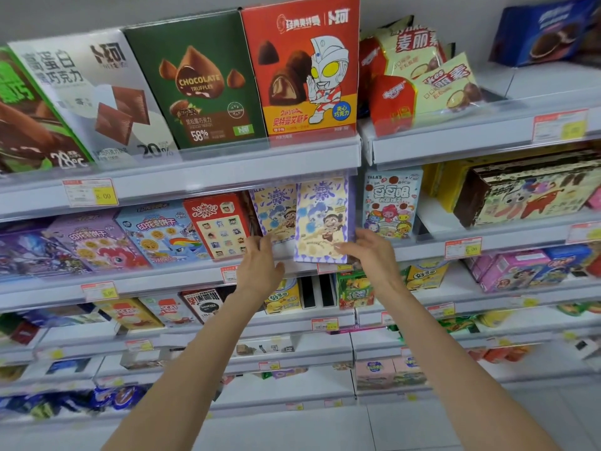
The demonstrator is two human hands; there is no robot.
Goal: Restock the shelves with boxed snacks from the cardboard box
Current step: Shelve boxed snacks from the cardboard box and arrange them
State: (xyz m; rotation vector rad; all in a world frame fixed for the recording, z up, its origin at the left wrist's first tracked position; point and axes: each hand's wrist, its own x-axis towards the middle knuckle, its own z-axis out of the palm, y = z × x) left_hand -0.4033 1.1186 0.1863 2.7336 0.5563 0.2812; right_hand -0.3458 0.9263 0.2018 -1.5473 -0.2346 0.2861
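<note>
Right hand [367, 252] on purple snack box [320, 219]

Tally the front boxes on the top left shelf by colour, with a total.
Green and brown box: 1
White box: 1
Dark green box: 1
Red box: 1
Total: 4
</note>
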